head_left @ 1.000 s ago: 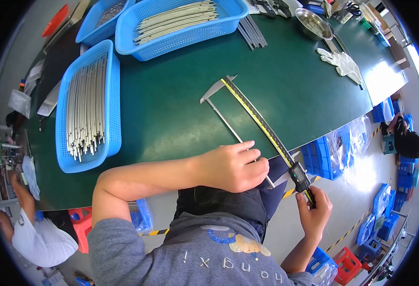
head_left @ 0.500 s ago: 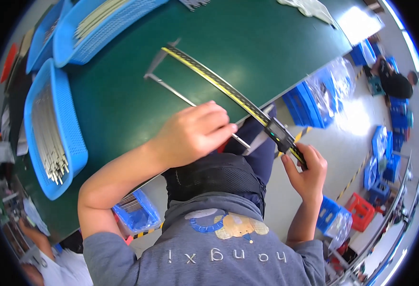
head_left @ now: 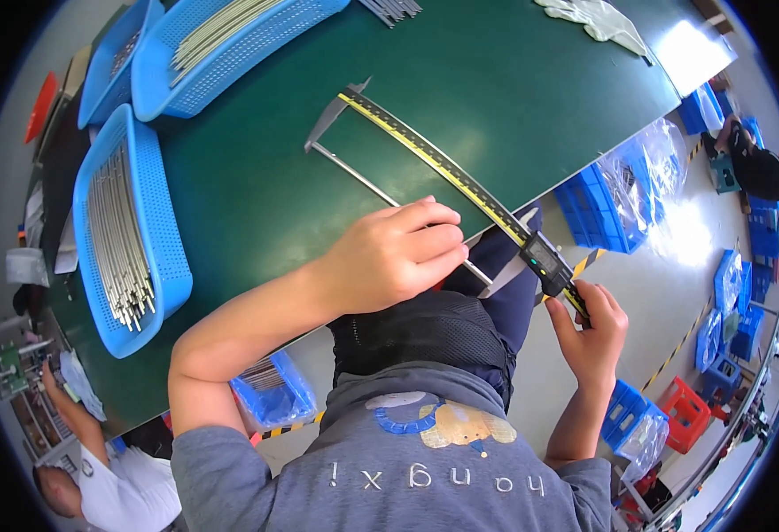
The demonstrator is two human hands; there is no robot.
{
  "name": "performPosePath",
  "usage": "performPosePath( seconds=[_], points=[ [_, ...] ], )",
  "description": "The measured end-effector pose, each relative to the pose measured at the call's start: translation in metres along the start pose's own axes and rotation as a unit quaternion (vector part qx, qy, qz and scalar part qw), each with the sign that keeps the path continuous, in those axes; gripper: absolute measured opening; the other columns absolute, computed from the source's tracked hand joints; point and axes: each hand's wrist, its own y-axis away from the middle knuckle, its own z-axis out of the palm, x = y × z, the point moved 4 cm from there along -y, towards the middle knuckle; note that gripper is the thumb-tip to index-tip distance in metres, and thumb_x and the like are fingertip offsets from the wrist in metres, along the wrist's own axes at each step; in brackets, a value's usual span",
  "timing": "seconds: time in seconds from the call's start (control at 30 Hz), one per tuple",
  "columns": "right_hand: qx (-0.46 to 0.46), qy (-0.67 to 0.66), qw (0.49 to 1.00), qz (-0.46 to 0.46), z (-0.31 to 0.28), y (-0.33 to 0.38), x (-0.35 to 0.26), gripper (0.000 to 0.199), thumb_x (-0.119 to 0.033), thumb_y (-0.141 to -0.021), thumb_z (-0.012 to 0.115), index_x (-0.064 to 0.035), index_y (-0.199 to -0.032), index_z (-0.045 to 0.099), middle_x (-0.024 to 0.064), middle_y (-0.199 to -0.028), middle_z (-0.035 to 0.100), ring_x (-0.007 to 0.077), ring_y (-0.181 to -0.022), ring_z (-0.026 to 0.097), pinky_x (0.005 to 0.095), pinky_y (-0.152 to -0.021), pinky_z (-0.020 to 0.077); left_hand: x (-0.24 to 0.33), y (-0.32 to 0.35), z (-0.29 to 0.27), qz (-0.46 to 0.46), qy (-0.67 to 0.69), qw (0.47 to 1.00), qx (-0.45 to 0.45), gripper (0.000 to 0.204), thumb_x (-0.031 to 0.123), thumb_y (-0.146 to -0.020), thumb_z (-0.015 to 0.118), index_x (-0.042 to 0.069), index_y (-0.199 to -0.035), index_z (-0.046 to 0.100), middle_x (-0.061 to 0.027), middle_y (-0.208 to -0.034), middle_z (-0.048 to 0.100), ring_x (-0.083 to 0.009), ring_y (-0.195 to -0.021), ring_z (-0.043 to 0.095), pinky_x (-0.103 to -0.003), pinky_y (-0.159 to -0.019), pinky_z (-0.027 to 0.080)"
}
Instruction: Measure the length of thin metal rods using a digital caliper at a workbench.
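Note:
A long digital caliper (head_left: 443, 162) with a yellow-and-black beam slants over the green table's front edge. My right hand (head_left: 592, 335) grips its near end just past the display, thumb and fingers closed around it. My left hand (head_left: 400, 253) is closed around a thin metal rod (head_left: 352, 170), which lies alongside the beam, between the caliper's jaws. The rod's far end meets the far jaw (head_left: 326, 124); its near end reaches the sliding jaw (head_left: 503, 277), though exact contact there is hard to make out. My fingers hide the rod's middle.
A blue basket of metal rods (head_left: 115, 239) stands at the left of the green table (head_left: 257, 195); another blue basket (head_left: 203, 93) with rods is behind it. A pale glove (head_left: 598, 19) lies at the far right. Blue crates (head_left: 598, 208) stand on the floor. A co-worker (head_left: 115, 488) is at lower left.
The whole view has shifted, so everything appears a little farther right. Both hands keep their grips, and the rod stays between the caliper's jaws.

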Motion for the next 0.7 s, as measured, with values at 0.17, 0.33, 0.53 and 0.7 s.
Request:
performPosePath(
  seconds=[0.17, 0.33, 0.53, 0.7],
  points=[
    [0.002, -0.005, 1.0, -0.004, 0.0013, -0.0011, -0.0007, 0.03, -0.018, -0.068, 0.08, -0.0014, -0.086, 0.062, 0.0068, -0.064, 0.055, 0.015, -0.05, 0.051, 0.0263, -0.047, 0.0417, 0.001, 0.0014, 0.0009, 0.033, -0.035, 0.999, 0.022, 0.01, 0.008, -0.068, 0.067, 0.003, -0.077, 0.065, -0.0028, -0.082, 0.06, -0.0209, -0.09, 0.06, -0.031, -0.071, 0.054],
    [0.003, -0.004, 1.0, -0.003, 0.0008, -0.0019, -0.0014, 0.031, -0.018, -0.068, 0.08, -0.001, -0.087, 0.062, 0.0068, -0.064, 0.054, 0.0149, -0.05, 0.051, 0.0258, -0.047, 0.0407, -0.0007, -0.0001, 0.0008, 0.038, -0.029, 0.998, 0.029, 0.008, 0.007, -0.07, 0.067, 0.003, -0.077, 0.065, -0.0033, -0.083, 0.06, -0.0209, -0.089, 0.06, -0.032, -0.073, 0.054],
    [0.007, -0.003, 1.0, -0.002, 0.0005, -0.0018, -0.0004, 0.031, -0.018, -0.068, 0.08, -0.0008, -0.087, 0.062, 0.0066, -0.064, 0.054, 0.0148, -0.05, 0.051, 0.0257, -0.047, 0.0403, -0.0019, 0.0005, 0.0038, 0.036, -0.025, 0.998, 0.034, 0.012, 0.008, -0.068, 0.066, 0.003, -0.079, 0.065, -0.0029, -0.084, 0.059, -0.0199, -0.089, 0.059, -0.03, -0.07, 0.054],
    [-0.002, -0.004, 1.0, 0.003, -0.0002, -0.0005, -0.0003, 0.031, -0.018, -0.069, 0.08, -0.0006, -0.087, 0.063, 0.0064, -0.064, 0.054, 0.0144, -0.05, 0.051, 0.0259, -0.047, 0.0409, -0.0024, 0.0032, 0.003, 0.005, 0.0, 1.0, 0.001, 0.018, 0.006, -0.068, 0.064, 0.005, -0.086, 0.067, -0.005, -0.088, 0.062, -0.0232, -0.092, 0.062, -0.036, -0.078, 0.056]
  ],
)
